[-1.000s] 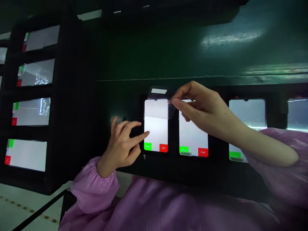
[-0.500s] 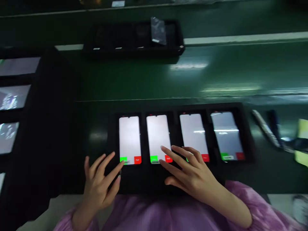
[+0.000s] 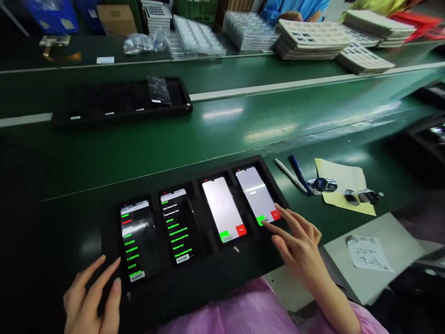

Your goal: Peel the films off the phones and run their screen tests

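A black tray holds several smartphones in a row, each in its own slot. The leftmost phone and the phone beside it show dark screens with lists of mostly green text. The third phone has a white screen with a green and a red box at the bottom. On the rightmost phone, with a greyish-white screen, my right hand has its index fingertip at the green box; its fingers are stretched and hold nothing. My left hand, fingers apart, is beside the tray's left end, holding nothing.
Right of the tray lie a white pen, a blue pen and small metallic devices on yellow paper. Another black tray stands farther back. Behind are stacked clear trays, white trays and a co-worker's blue sleeve.
The view has swung right and up. The two left phones went from white screens to dark text lists. My right hand moved from the middle phones to the rightmost one; my left hand drew away from the leftmost.
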### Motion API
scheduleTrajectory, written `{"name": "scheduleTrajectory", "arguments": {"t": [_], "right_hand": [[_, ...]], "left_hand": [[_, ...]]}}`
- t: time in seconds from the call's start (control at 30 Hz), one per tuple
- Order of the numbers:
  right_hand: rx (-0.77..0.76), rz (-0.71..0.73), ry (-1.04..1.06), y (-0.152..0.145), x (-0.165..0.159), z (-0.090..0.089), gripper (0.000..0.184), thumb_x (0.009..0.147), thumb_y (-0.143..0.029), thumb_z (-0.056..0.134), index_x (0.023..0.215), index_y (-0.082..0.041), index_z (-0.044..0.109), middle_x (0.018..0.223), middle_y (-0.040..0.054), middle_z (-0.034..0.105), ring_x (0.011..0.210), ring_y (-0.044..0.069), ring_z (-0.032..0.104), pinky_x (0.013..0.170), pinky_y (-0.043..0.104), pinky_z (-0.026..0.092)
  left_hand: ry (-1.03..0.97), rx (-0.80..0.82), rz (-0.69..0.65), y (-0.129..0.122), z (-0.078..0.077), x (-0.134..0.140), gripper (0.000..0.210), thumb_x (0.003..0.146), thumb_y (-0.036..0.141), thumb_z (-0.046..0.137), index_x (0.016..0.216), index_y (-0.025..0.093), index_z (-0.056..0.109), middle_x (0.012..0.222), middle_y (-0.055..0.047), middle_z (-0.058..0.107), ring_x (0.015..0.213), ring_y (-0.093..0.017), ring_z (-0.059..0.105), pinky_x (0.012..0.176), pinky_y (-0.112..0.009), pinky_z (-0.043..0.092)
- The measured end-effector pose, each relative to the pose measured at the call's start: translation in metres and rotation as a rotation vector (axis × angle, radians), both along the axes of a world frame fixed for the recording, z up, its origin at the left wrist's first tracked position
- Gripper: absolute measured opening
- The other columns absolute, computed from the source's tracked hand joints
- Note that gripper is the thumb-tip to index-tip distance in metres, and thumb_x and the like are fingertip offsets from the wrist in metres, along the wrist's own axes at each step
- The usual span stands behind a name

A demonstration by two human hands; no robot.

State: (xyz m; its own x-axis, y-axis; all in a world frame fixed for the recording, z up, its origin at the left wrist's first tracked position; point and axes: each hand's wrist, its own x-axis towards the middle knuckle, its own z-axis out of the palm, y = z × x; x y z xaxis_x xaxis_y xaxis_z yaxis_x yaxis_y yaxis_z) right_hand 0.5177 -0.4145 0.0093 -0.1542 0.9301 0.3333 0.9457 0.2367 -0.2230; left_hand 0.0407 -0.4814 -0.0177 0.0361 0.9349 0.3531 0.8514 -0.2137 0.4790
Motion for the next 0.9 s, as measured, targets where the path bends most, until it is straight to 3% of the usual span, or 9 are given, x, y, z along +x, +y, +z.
{"name": "scheduleTrajectory", "arguments": {"t": [0.1, 0.2, 0.27, 0.37, 0.5, 0.6, 0.77, 0.83, 0.9], "right_hand": [[0.07, -0.193, 0.257, 0.023, 0.016, -0.013, 0.039, 0.11, -0.039, 0.041, 0.125, -0.026, 0.074, 0.142, 0.0108, 0.064, 0.125, 0.031, 0.063, 0.103, 0.052, 0.05], [0.109, -0.317, 0.368, 0.047, 0.01, -0.03, 0.045, 0.112, -0.041, 0.034, 0.137, -0.019, 0.064, 0.126, 0.0138, 0.07, 0.101, 0.024, 0.071, 0.086, 0.042, 0.057], [0.115, -0.294, 0.364, 0.056, -0.002, -0.037, 0.044, 0.111, -0.04, 0.037, 0.14, -0.018, 0.061, 0.12, 0.0135, 0.071, 0.099, 0.024, 0.07, 0.084, 0.04, 0.057], [0.125, -0.197, 0.311, 0.061, -0.015, -0.035, 0.043, 0.111, -0.042, 0.04, 0.138, -0.02, 0.064, 0.13, 0.0148, 0.068, 0.115, 0.028, 0.066, 0.097, 0.047, 0.053], [0.087, -0.019, 0.19, 0.071, -0.019, -0.019, 0.039, 0.11, -0.045, 0.045, 0.127, -0.028, 0.075, 0.144, 0.0113, 0.063, 0.128, 0.032, 0.057, 0.109, 0.054, 0.046], [0.034, 0.06, 0.128, 0.08, -0.031, -0.01, 0.042, 0.11, -0.047, 0.042, 0.134, -0.031, 0.073, 0.149, 0.0118, 0.06, 0.13, 0.034, 0.056, 0.107, 0.057, 0.046], [-0.055, 0.005, -0.102, 0.058, -0.086, -0.011, 0.059, 0.104, -0.063, 0.05, 0.159, -0.042, 0.049, 0.167, 0.0216, 0.035, 0.145, 0.059, 0.036, 0.095, 0.078, 0.043], [-0.069, 0.0, -0.209, 0.037, -0.101, -0.011, 0.061, 0.1, -0.065, 0.056, 0.157, -0.045, 0.05, 0.166, 0.0221, 0.037, 0.147, 0.062, 0.031, 0.094, 0.079, 0.042], [-0.067, 0.038, -0.245, 0.017, -0.1, -0.006, 0.053, 0.102, -0.062, 0.055, 0.152, -0.043, 0.058, 0.159, 0.0194, 0.048, 0.147, 0.06, 0.033, 0.097, 0.079, 0.04]], "left_hand": [[0.041, 0.027, 0.157, 0.003, -0.002, 0.017, 0.045, 0.098, 0.028, 0.063, 0.143, 0.032, 0.062, 0.146, -0.011, 0.06, 0.129, -0.036, 0.058, 0.117, -0.066, 0.039], [0.081, 0.055, 0.272, 0.012, -0.005, 0.036, 0.039, 0.102, 0.034, 0.057, 0.14, 0.024, 0.063, 0.149, -0.016, 0.057, 0.132, -0.036, 0.056, 0.122, -0.064, 0.033], [0.161, 0.132, 0.31, 0.021, -0.008, 0.038, 0.042, 0.101, 0.034, 0.06, 0.14, 0.02, 0.063, 0.152, -0.019, 0.054, 0.134, -0.037, 0.055, 0.122, -0.064, 0.031], [0.23, 0.213, 0.334, 0.033, -0.01, 0.027, 0.041, 0.1, 0.033, 0.063, 0.138, 0.016, 0.065, 0.152, -0.023, 0.053, 0.134, -0.038, 0.056, 0.122, -0.065, 0.032], [0.253, 0.139, 0.318, 0.039, -0.001, 0.024, 0.039, 0.102, 0.036, 0.06, 0.135, 0.016, 0.066, 0.149, -0.023, 0.056, 0.132, -0.039, 0.058, 0.12, -0.07, 0.032], [0.274, 0.086, 0.249, 0.045, 0.01, 0.044, 0.04, 0.104, 0.039, 0.056, 0.139, 0.022, 0.065, 0.147, -0.019, 0.059, 0.134, -0.04, 0.057, 0.119, -0.076, 0.029], [0.423, -0.224, 0.301, 0.056, 0.02, 0.096, 0.056, 0.106, 0.051, 0.048, 0.16, 0.039, 0.044, 0.173, -0.023, 0.023, 0.155, -0.066, 0.017, 0.093, -0.102, 0.018], [0.477, -0.291, 0.299, 0.049, 0.02, 0.107, 0.056, 0.106, 0.053, 0.047, 0.161, 0.046, 0.039, 0.175, -0.022, 0.017, 0.154, -0.069, 0.015, 0.089, -0.104, 0.017], [0.502, -0.326, 0.238, 0.031, 0.022, 0.106, 0.056, 0.105, 0.055, 0.049, 0.16, 0.051, 0.039, 0.172, -0.02, 0.027, 0.152, -0.067, 0.023, 0.088, -0.104, 0.017]]}}
